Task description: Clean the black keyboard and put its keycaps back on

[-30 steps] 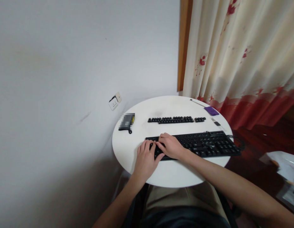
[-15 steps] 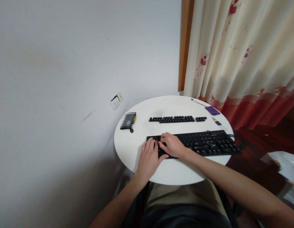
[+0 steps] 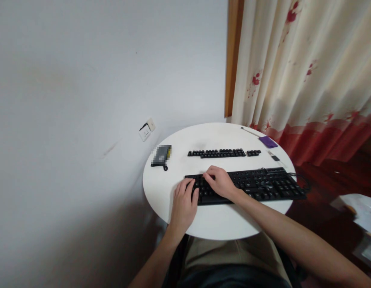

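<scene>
A black keyboard [image 3: 254,185] lies across the front half of a round white table [image 3: 224,224]. My left hand [image 3: 184,202] rests at its left end, fingers stretched over the corner and thumb apart from them. Over the upper left keys is my right hand [image 3: 220,182], its fingers curled in and the thumb drawn up to them. Whatever sits between those fingertips, if anything, is too small to make out. Behind the keyboard, loose black keycaps [image 3: 223,153] are lined up in rows, with a small separate group [image 3: 253,153] to their right.
A dark pouch-like item [image 3: 161,155], blurred out, lies at the table's left. Along the right edge are a purple cloth [image 3: 267,142], a small brush [image 3: 274,157] and a thin stick [image 3: 249,131]. A cable [image 3: 301,182] loops by the keyboard's right end. Wall and curtain stand behind.
My hands have moved apart: the left has slid back toward the keyboard's left edge, and the right has shifted slightly right with its fingers more curled. More left-side keys now show between them.
</scene>
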`<move>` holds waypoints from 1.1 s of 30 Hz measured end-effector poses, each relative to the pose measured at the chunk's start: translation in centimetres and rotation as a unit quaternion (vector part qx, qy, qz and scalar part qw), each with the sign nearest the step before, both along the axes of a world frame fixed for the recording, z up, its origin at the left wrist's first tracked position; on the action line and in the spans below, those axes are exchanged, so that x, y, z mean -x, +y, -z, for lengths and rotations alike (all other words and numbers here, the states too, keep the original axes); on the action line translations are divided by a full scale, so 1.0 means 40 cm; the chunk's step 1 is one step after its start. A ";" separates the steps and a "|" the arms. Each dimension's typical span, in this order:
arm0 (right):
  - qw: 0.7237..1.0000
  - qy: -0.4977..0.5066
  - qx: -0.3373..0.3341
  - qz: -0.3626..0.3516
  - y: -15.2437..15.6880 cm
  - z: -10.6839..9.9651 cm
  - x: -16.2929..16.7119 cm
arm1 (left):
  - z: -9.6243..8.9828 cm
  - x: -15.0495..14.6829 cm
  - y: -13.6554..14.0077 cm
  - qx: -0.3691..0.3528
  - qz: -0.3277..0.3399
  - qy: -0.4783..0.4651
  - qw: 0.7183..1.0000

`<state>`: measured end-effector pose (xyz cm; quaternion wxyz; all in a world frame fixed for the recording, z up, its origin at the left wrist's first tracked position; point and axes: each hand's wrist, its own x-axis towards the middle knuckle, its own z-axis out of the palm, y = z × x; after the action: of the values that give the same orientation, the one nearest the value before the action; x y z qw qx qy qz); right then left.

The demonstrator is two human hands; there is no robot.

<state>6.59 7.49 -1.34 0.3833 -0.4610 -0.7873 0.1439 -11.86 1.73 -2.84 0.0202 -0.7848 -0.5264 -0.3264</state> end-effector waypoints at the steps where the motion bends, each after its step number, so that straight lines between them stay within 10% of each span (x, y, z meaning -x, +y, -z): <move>1: 1.000 0.015 -0.003 0.012 0.004 0.001 -0.003 | -0.001 0.000 -0.003 -0.001 0.000 0.003 1.000; 33: 0.999 -0.028 0.019 0.009 -0.001 -0.014 0.000 | -0.019 -0.022 -0.014 0.018 0.028 0.129 0.991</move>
<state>6.58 7.46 -0.76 0.3538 -0.4794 -0.7903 0.1430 -10.98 1.16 -2.07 0.0650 -0.8350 -0.5031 -0.2129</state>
